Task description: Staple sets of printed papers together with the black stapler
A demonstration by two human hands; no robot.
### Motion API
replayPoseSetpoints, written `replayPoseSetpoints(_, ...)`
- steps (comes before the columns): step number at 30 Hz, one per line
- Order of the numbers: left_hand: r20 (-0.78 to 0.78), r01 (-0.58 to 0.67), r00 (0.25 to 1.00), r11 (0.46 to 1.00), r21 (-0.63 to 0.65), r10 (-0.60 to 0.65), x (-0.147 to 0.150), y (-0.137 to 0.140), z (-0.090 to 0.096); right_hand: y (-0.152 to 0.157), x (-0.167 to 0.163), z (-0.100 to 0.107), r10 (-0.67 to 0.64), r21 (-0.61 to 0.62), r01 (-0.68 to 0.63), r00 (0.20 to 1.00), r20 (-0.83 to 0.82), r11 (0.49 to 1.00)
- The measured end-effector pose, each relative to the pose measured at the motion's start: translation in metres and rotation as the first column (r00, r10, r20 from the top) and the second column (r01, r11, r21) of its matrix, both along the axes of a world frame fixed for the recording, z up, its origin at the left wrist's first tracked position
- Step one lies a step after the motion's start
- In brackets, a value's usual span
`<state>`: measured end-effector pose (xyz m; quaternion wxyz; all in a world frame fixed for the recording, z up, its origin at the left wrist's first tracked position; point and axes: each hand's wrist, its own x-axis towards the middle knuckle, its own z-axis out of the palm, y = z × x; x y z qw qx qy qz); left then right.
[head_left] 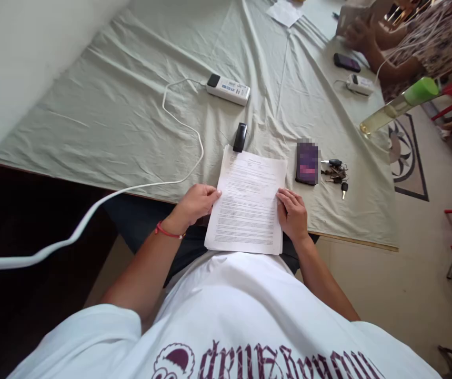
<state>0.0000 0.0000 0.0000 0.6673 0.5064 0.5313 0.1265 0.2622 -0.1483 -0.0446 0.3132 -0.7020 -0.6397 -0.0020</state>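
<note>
A stack of printed paper sheets (pixel 245 210) lies partly on the cloth-covered table and reaches past its front edge towards my white shirt. At its left edge, my left hand (pixel 199 204) is closed, thumb and fingers pinching the sheets; a red band circles that wrist. My right hand (pixel 292 211) grips the opposite edge, fingers bent over the paper and the thumb mostly hidden. Touching the top left corner of the stack is a small glossy black object (pixel 240 138), perhaps a stapler. The phone (pixel 307 163) right of the papers is partly blurred out.
Keys (pixel 337 173) lie beside the phone. A white device (pixel 228 89) trails a white cable (pixel 134 188) over the table's front edge. At the right, a green-capped bottle (pixel 393 108) appears tilted. Another person's hands (pixel 362 37), a second phone (pixel 347 62) and a similar device (pixel 360 84) are beyond.
</note>
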Motion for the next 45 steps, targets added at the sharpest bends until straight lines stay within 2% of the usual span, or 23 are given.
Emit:
replayPoseSetpoints(4,0.083,-0.018,0.996,0.994,-0.112,0.028,-0.014,-0.028,-0.006,-0.002,0.000,0.003,0.015,-0.022,-0.016,0.999,-0.045,1.000)
replayPoseSetpoints(7,0.120,-0.097,0.987,0.990,-0.103,0.109,-0.024,-0.042,-0.013,-0.011,-0.003,0.012,0.022,-0.075,-0.032,0.991,-0.133,0.997)
replayPoseSetpoints(11,0.143,-0.176,0.969,0.970,-0.170,0.201,-0.030,-0.050,-0.019,-0.036,-0.013,0.027,-0.141,-0.188,0.098,0.963,-0.230,0.977)
replayPoseSetpoints(14,0.193,-0.200,0.950,0.955,-0.220,0.244,-0.025,-0.054,-0.023,-0.056,-0.018,0.033,-0.299,-0.324,0.198,0.906,-0.299,0.925)
replayPoseSetpoints(17,0.245,-0.234,0.925,0.944,-0.231,0.289,-0.017,-0.057,-0.027,-0.071,-0.020,0.032,-0.408,-0.424,0.246,0.843,-0.350,0.872)
replayPoseSetpoints(24,0.335,-0.274,0.881,0.938,-0.214,0.334,-0.010,-0.068,-0.025,-0.075,-0.018,0.026,-0.471,-0.453,0.234,0.706,-0.529,0.860)
replayPoseSetpoints(26,0.357,-0.272,0.873,0.939,-0.208,0.332,-0.013,-0.072,-0.022,-0.073,-0.019,0.026,-0.471,-0.477,0.170,0.615,-0.632,0.862)
replayPoseSetpoints(29,0.351,-0.297,0.869,0.935,-0.195,0.349,-0.020,-0.077,-0.019,-0.068,-0.019,0.031,-0.464,-0.483,0.036,0.353,-0.813,0.875)
replayPoseSetpoints(31,0.326,-0.296,0.880,0.936,-0.191,0.345,-0.024,-0.079,-0.019,-0.064,-0.016,0.036,-0.466,-0.470,0.026,0.197,-0.863,0.882)
replayPoseSetpoints(32,0.314,-0.285,0.889,0.940,-0.189,0.333,-0.025,-0.080,-0.020,-0.063,-0.013,0.039,-0.473,-0.474,0.031,0.145,-0.869,0.880)
replayPoseSetpoints(34,0.295,-0.258,0.907,0.951,-0.171,0.299,-0.027,-0.081,-0.024,-0.060,-0.007,0.047,-0.497,-0.496,0.027,0.080,-0.864,0.868)
replayPoseSetpoints(37,0.267,-0.282,0.917,0.954,-0.099,0.298,-0.025,-0.081,-0.028,-0.060,0.004,0.057,-0.523,-0.524,-0.020,0.035,-0.852,0.852)
replayPoseSetpoints(41,0.214,-0.372,0.916,0.918,0.140,0.339,-0.021,-0.076,-0.030,-0.062,0.012,0.066,-0.529,-0.529,-0.052,0.018,-0.849,0.847)
replayPoseSetpoints(43,0.196,-0.341,0.934,0.909,0.242,0.298,-0.020,-0.073,-0.030,-0.063,0.011,0.067,-0.526,-0.526,-0.062,0.021,-0.850,0.848)
replayPoseSetpoints(45,0.176,-0.272,0.957,0.924,0.270,0.230,-0.020,-0.071,-0.029,-0.063,0.009,0.064,-0.520,-0.520,-0.071,0.020,-0.854,0.851)
